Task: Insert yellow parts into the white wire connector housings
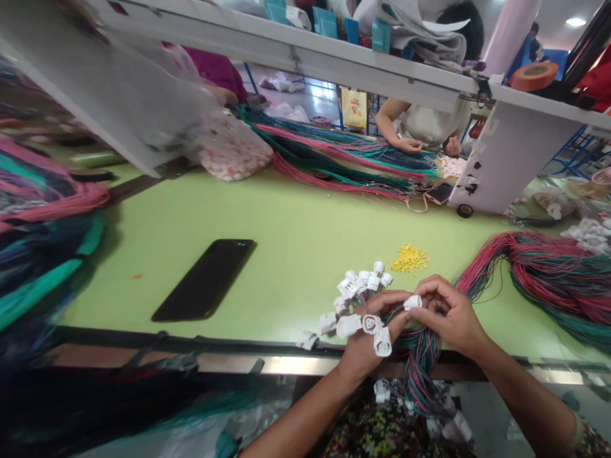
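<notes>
My left hand (365, 343) is closed round a bundle of thin wires, whose white plug connectors (350, 326) fan out over the back of the hand and beyond the fingers. Between both hands sits one white connector (412, 303), pinched by the thumb and fingers of my right hand (451, 315). Red, green and dark wires (422, 362) hang from the hands over the table's front edge. Just past my fingers lies a small heap of tiny yellow pieces (409, 257). More white connectors (382, 390) dangle above my lap.
A black phone (205, 280) lies left on the green table (296, 235). Wire bundles (563, 280) are at right, others (42, 184) at far left. A shelf (305, 48) spans the back; across from me a co-worker's hands (410, 145) are near more wires. Black tape (464, 210) rests by the divider.
</notes>
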The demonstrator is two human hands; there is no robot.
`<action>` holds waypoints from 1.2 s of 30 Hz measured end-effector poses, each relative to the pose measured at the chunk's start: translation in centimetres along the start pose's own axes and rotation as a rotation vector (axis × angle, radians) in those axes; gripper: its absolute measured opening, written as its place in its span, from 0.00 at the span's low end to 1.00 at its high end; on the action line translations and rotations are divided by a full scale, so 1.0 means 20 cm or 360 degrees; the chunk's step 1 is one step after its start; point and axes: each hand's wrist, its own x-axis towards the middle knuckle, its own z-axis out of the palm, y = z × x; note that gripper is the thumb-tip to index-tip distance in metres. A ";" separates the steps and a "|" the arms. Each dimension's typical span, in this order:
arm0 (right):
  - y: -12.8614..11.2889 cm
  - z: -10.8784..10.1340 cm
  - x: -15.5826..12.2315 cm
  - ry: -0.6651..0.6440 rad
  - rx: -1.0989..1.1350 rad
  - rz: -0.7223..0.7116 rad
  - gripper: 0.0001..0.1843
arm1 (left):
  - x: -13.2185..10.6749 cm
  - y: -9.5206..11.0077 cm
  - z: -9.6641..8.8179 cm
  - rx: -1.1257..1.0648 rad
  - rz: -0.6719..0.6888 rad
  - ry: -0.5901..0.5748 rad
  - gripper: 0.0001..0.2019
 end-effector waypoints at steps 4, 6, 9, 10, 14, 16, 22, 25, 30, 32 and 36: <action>-0.06 -0.14 -0.07 -0.0193 -0.0382 -0.0219 0.07 | 0.03 0.04 -0.01 -0.0239 -0.0208 -0.0082 0.13; -0.08 -0.20 -0.15 -0.0707 -0.0588 -0.0325 0.08 | 0.05 0.04 -0.01 -0.0256 -0.0284 -0.0039 0.12; -0.07 -0.24 -0.29 -0.1264 -0.0800 -0.0227 0.09 | 0.08 0.03 0.01 -0.0149 -0.0267 0.0089 0.10; -0.06 -0.24 -0.33 -0.1295 -0.0869 -0.0249 0.09 | 0.09 0.02 0.02 -0.0095 -0.0243 0.0117 0.09; -0.07 -0.23 -0.38 -0.1210 -0.1014 -0.0298 0.09 | 0.10 0.02 0.06 0.0084 -0.0151 0.0187 0.08; -0.10 -0.20 -0.33 -0.0933 -0.0995 -0.0298 0.07 | 0.09 0.02 0.07 0.0119 -0.0137 0.0195 0.08; -0.13 0.02 -0.14 -0.0133 -0.0561 -0.0456 0.19 | 0.06 0.04 0.08 0.0166 -0.0039 0.0190 0.06; -0.11 0.07 -0.08 -0.0089 -0.0601 -0.0653 0.12 | 0.04 0.05 0.05 0.0184 0.0015 0.0086 0.09; -0.06 -0.06 -0.08 -0.0153 -0.0632 -0.0737 0.16 | 0.03 0.08 -0.03 0.0159 0.0247 -0.0347 0.14; -0.06 -0.11 -0.10 -0.0287 -0.0646 -0.0760 0.17 | 0.04 0.09 -0.06 0.0084 0.0062 -0.0549 0.12; -0.06 -0.13 -0.10 -0.0541 -0.0614 -0.0724 0.17 | 0.05 0.10 -0.10 -0.0053 -0.0445 -0.0732 0.10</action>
